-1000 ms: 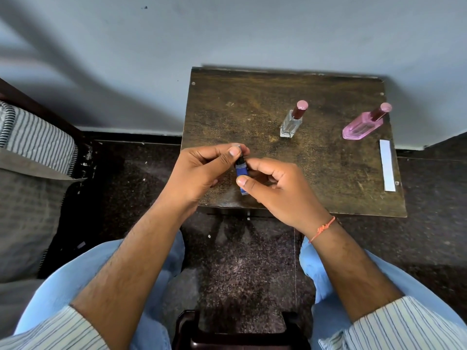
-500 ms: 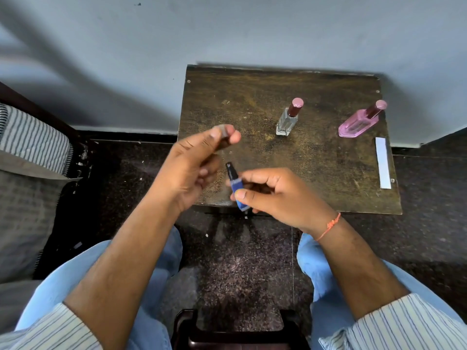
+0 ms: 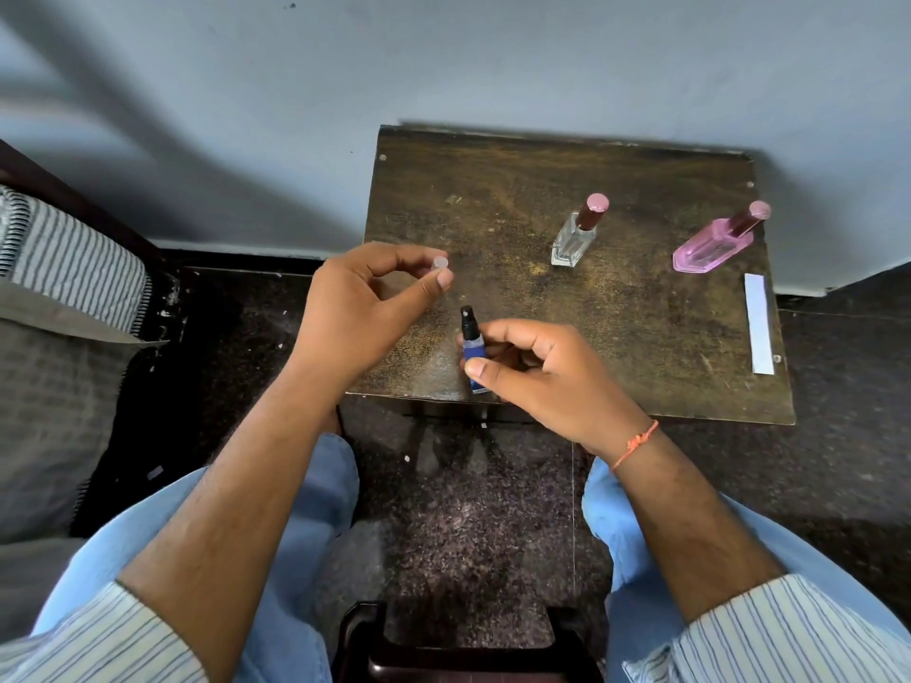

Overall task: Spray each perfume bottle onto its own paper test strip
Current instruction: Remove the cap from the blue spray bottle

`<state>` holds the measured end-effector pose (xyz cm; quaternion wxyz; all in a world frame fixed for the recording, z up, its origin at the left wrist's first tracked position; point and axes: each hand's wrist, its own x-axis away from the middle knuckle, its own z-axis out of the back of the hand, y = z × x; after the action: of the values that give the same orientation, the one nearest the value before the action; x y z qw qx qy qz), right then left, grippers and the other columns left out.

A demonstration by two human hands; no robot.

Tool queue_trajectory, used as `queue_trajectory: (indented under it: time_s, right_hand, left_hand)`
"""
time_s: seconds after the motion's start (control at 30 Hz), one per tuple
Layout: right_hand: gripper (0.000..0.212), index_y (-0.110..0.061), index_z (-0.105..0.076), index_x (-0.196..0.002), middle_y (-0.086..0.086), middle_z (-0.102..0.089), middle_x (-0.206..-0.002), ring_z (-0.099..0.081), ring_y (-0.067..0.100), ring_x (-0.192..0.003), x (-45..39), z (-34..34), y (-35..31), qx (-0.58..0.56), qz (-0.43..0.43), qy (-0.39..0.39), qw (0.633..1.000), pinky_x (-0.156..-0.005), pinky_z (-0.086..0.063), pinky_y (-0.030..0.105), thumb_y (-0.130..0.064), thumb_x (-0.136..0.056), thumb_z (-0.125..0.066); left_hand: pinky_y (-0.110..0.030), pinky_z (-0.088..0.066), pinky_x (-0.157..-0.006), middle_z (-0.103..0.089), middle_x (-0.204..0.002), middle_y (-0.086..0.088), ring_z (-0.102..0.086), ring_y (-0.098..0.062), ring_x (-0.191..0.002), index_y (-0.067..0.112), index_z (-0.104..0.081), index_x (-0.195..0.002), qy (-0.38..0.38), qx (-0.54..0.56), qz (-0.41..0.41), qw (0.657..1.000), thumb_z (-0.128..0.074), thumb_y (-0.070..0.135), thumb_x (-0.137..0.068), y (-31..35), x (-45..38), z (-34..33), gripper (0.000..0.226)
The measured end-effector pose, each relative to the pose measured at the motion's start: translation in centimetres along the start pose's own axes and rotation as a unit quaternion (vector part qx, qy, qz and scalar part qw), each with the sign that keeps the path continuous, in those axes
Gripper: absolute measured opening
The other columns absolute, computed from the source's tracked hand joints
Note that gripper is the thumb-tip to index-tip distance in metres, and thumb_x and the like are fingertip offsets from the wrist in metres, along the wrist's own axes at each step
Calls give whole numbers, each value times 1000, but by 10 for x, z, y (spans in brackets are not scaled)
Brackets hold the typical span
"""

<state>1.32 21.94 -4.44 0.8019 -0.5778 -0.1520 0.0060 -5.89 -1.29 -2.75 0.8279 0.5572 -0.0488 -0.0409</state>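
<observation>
We can't see much of the blue bottle [image 3: 473, 350], its body mostly behind the right hand [image 3: 552, 377] fingers.

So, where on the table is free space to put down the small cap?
Bare wood lies left of the clear bottle, beyond the left hand holding the cap. Another patch: between right hand and paper strip. Crowded near the pink bottle.

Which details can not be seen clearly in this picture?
Head view, the only one:
- Lower part of the blue spray bottle: covered by the right hand.
- Most of the clear cap: hidden in the left hand.
- Markings on the paper test strip: too small.
- Liquid level in the clear perfume bottle: unclear.
</observation>
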Motion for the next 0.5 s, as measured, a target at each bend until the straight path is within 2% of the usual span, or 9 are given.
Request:
queue_trajectory:
  time_s: [0.03, 0.1, 0.17, 0.23, 0.3, 0.33, 0.43, 0.5]
  right_hand:
    - [30, -18, -82, -128, -4, -85, -112, -81, 16, -107, 0, 0, 0, 1, 1, 2, 1000, -100, -63, 46, -19, -99, -84]
    - [31, -19, -82, -128, -6, -85, -113, -79, 11, -104, -1, 2, 1, 10, 6, 12, 1000, -97, -63, 38, -20, -98, -85]
    - [31, -19, -82, -127, -6, -82, -115, -76, 7, -98, -1, 6, 2, 37, 27, 36, 998, -93, -59, 28, -21, -96, -86]
    - [30, -19, -83, -124, -6, -81, -116, -74, 7, -93, -2, 10, 3, 68, 47, 68, 994, -88, -58, 25, -21, -94, -88]
    - [30, -19, -84, -121, -8, -80, -114, -74, 8, -90, -2, 16, 3, 88, 54, 93, 990, -85, -60, 25, -22, -92, -90]
    - [30, -19, -85, -120, -9, -80, -113, -75, 8, -90, -2, 18, 4, 94, 54, 103, 989, -85, -62, 26, -21, -91, -91]
    - [30, -20, -85, -119, -9, -81, -113, -78, 11, -91, -1, 24, 6, 104, 55, 119, 986, -85, -66, 33, -19, -89, -93]
    - [31, -20, -85, -119, -9, -81, -116, -78, 12, -92, 0, 27, 7, 110, 57, 119, 985, -85, -66, 34, -20, -89, -92]
  left_hand:
    - [-17, -43, -59, -79, -87, 23, -47, -3, -54, 37, -83, -108, 5, -45, -10, 999, -87, 35, -95, -1, 0, 2, 13]
    - [-2, -38, -56, -79, -87, 18, -54, 6, -50, 33, -85, -108, 7, -101, -27, 994, -86, 36, -95, -2, 1, 2, 13]
    - [0, -41, -58, -78, -87, 20, -59, 18, -57, 30, -86, -108, -4, -144, -37, 989, -86, 33, -95, -2, 0, 2, 13]
    - [-3, -47, -66, -76, -89, 26, -64, 24, -74, 35, -86, -106, -17, -181, -26, 983, -85, 36, -95, -2, -2, 1, 12]
    - [-15, -54, -76, -73, -87, 33, -66, 22, -88, 40, -84, -106, -22, -218, -13, 976, -84, 40, -94, -2, -3, 1, 12]
    - [-18, -55, -76, -71, -86, 35, -67, 19, -90, 42, -83, -106, -25, -235, -9, 972, -83, 42, -94, -3, -4, 1, 12]
    - [-17, -50, -67, -67, -83, 36, -69, 7, -91, 44, -83, -113, -27, -276, -6, 961, -81, 43, -96, -5, -6, -1, 17]
    - [-18, -50, -66, -68, -85, 33, -69, 4, -93, 44, -83, -116, -24, -286, -5, 958, -80, 42, -97, -6, -7, -2, 19]
